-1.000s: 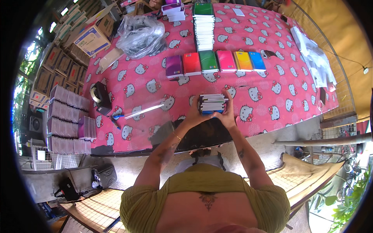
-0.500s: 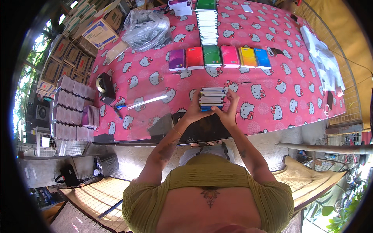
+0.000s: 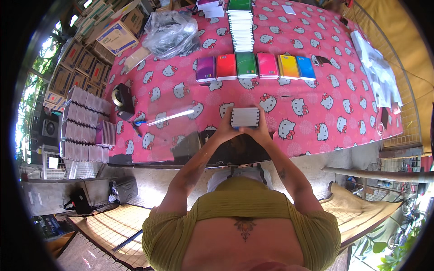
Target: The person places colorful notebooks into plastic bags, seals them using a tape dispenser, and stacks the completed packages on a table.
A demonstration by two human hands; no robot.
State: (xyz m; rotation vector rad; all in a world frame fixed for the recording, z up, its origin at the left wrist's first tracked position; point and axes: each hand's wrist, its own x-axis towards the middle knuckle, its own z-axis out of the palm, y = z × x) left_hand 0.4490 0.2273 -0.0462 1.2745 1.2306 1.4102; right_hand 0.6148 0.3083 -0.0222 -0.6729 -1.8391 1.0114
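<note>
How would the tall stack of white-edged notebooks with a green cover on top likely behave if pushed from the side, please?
The tall stack of notebooks would probably shear or topple, being many thin loose books piled high. It looks fairly heavy, and might drag the pink patterned tablecloth.

— How is the light?

— Bright, even daylight. The pink tablecloth [image 3: 316, 77] is evenly lit and strongly saturated, with only soft, short shadows under the row of coloured notebooks [image 3: 255, 67]. Greenery at the left rim is blown out to near white.

— Any glare?

— A streak of glare runs along the clear plastic strip [image 3: 172, 116], and the crumpled plastic bag [image 3: 172, 31] shows shiny highlights.

— Sharpness?

— The centre is crisp: the small stack of notebooks [image 3: 245, 117] has clear edges. Toward the rim detail smears and softens.

— Distortion?

— Heavy fisheye. The table edge bows, cardboard boxes [image 3: 81, 67] curve along the left, and a black vignette rings the picture.
</note>
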